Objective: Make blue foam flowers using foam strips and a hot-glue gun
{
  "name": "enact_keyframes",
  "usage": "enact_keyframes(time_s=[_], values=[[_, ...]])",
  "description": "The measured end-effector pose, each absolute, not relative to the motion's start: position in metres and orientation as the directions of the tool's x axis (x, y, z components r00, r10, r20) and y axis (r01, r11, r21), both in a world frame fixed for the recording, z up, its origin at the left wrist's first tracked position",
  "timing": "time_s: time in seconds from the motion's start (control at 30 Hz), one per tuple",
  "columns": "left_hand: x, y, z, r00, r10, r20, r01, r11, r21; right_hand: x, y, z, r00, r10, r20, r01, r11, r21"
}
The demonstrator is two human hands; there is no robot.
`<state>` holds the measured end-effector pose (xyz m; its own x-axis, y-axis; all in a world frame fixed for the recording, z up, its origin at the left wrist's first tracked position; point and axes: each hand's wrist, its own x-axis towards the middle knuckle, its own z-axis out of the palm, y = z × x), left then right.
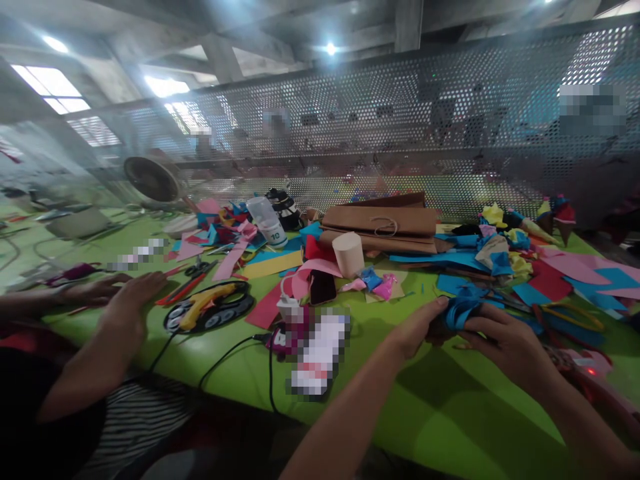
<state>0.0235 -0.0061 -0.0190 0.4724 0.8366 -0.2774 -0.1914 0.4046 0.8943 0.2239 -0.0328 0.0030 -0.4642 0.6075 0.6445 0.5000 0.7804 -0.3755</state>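
A crumpled, folded piece of blue paper [461, 312] is held between my two hands over the right part of the green table. My left hand [420, 328] grips its left side, thumb on top. From the right, my right hand [503, 337] pinches it, fingers bent around the edge. The underside of the paper is hidden by my fingers. Behind and right of my hands are scissors with yellow handles [575, 317] and loose blue paper. A pink device with a red light [590, 372] lies beside my right forearm.
At left, a co-worker's hands [127, 300] rest near a yellow-and-black glue gun [207, 308]. A phone [320, 353], a power strip with cords [287, 337], a paper roll [349, 255], brown paper [380, 227] and a plastic cup [267, 220] cover the middle. A perforated metal screen [350, 127] stands behind.
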Motion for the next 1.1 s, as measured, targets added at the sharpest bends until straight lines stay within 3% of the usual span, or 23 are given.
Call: enact_keyframes(time_s=[0.27,0.53,1.1], values=[[0.0203,-0.0101,-0.0126,0.524,0.843,-0.123,-0.267,0.299,0.916,0.2246,-0.0334,0.0014,-0.443,0.632,0.636,0.509,0.761,-0.401],[0.0207,-0.0093,-0.0099,0.499,0.851,-0.168,-0.247,0.325,0.913,0.2253,-0.0348,0.0007,-0.348,0.697,0.627,0.489,0.706,-0.512],[0.0213,-0.0093,-0.0131,0.503,0.855,-0.129,-0.267,0.296,0.917,0.2206,-0.0381,0.005,-0.416,0.647,0.639,0.499,0.75,-0.434]])
